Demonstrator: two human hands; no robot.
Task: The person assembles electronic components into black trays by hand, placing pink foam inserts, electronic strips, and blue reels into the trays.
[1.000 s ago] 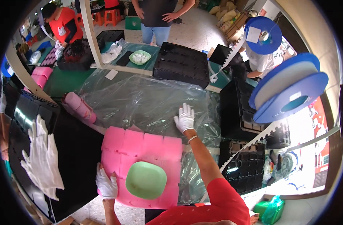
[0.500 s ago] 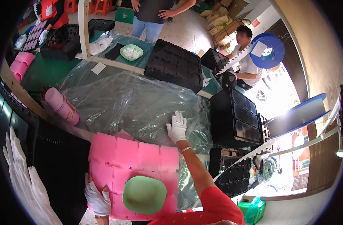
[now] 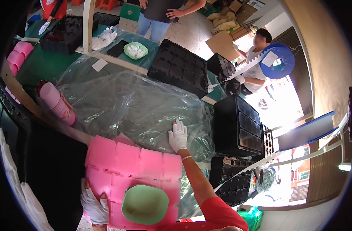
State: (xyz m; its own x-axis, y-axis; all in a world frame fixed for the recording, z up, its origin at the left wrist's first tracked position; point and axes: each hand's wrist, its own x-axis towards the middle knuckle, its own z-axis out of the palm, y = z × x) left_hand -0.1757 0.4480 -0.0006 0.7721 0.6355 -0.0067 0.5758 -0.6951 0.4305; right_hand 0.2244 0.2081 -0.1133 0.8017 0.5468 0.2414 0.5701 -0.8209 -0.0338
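Observation:
A pink molded tray (image 3: 137, 161) with block-shaped sections is in front of me, and a shallow green bowl (image 3: 145, 204) rests on its near part. My left hand (image 3: 94, 204), in a white glove with bare fingertips, grips the tray's left edge; part of the fingers is hidden beneath it. Beyond the tray, my right hand (image 3: 178, 136), gloved the same way, lies flat with fingers stretched on the clear plastic sheet (image 3: 118, 104) over the green table. It holds nothing.
A pink bottle (image 3: 58, 104) stands left of the sheet. Black trays (image 3: 179, 67) and a black tray stack (image 3: 237, 125) line the far and right sides. A bowl of white pieces (image 3: 136, 51) sits beyond a wooden rail. White gloves (image 3: 18, 181) hang at left. People stand across the table.
The view has shifted slightly. Both my hands keep their places on the tray and the sheet. At the back right, a person has a hand raised by a cardboard sheet.

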